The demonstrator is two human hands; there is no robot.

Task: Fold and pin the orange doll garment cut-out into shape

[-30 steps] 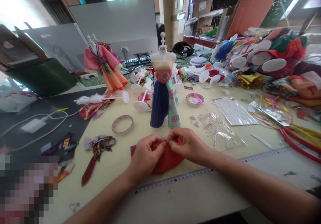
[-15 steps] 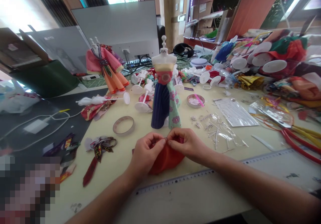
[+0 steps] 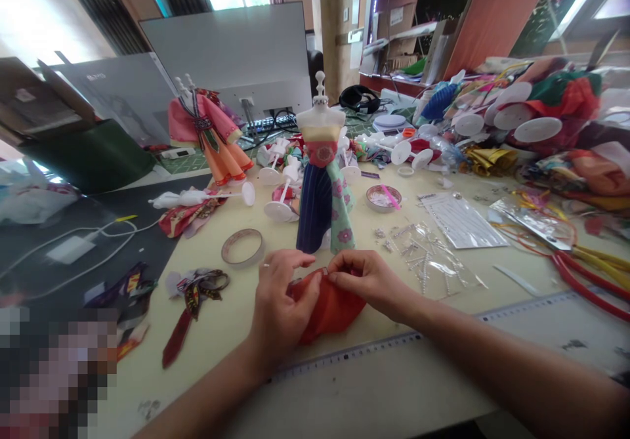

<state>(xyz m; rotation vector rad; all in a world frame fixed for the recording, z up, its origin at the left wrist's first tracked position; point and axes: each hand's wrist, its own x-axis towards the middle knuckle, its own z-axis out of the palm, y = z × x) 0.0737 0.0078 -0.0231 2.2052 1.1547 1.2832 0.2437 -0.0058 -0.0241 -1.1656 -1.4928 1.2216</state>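
Observation:
A piece of red fabric (image 3: pixel 332 311) lies bunched on the table between my hands. My right hand (image 3: pixel 367 278) pinches its upper edge between thumb and fingertips. My left hand (image 3: pixel 283 298) is open at the fabric's left side, thumb and index finger apart, the thumb against or just over the cloth. Just beyond my hands stands a small white doll mannequin (image 3: pixel 321 116) in a yellow and red top, with a dark blue (image 3: pixel 314 206) and mint floral skirt (image 3: pixel 343 219). Whether a small item sits in the right fingertips is too small to tell.
A roll of tape (image 3: pixel 243 247) and a dark patterned ribbon piece (image 3: pixel 197 294) lie left. To the right are a bag of silver trims (image 3: pixel 428 255), a small round dish (image 3: pixel 382 197) and red-handled scissors (image 3: pixel 585 288). A long ruler (image 3: pixel 394 345) crosses the front.
My left hand has let go of the fabric edge; its fingers have spread and lifted slightly to the left. My right hand keeps its pinch almost in the same place.

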